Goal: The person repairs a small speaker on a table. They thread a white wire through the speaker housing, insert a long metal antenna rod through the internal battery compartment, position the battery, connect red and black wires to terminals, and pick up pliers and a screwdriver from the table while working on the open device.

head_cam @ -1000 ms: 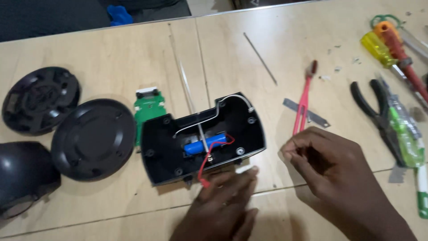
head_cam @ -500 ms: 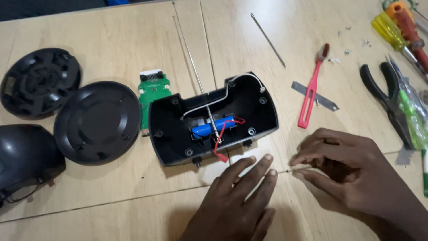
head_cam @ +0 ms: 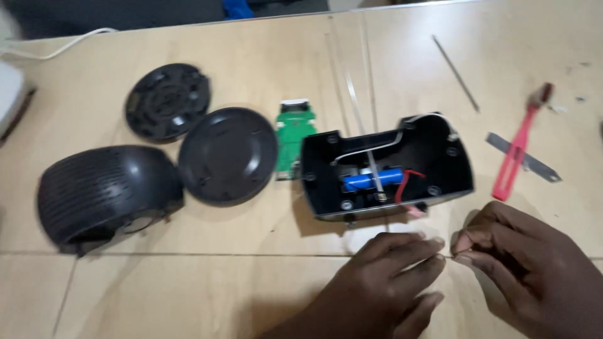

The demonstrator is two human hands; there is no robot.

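Near the lower edge of the surface [head_cam: 188, 289], I have both hands brought together just below the open black housing [head_cam: 386, 166]. My left hand [head_cam: 383, 276] lies with its fingers stretched toward the right, fingertips close together; my right hand [head_cam: 521, 263] is curled, thumb and forefinger pinched. Between the two sets of fingertips I can make out a very thin pale wire [head_cam: 447, 256], though it is too fine and blurred to say what kind of piece it is. By my judgement I am at the step of working this thin piece between my fingers, and the next move calls for a steady pinch and fine control, since it would slip easily.

It shows only as a faint pale line where the fingertips meet, well clear of the housing.

Inside the housing sit a blue cylindrical cell [head_cam: 370, 180], a red lead [head_cam: 405, 182] and a white lead. A green circuit board [head_cam: 294, 141] lies touching its left side. Further left are two black round discs [head_cam: 227, 156] [head_cam: 167, 102] and a ribbed black shell [head_cam: 107, 194]. A red-handled tool [head_cam: 518, 147] lies to the right.
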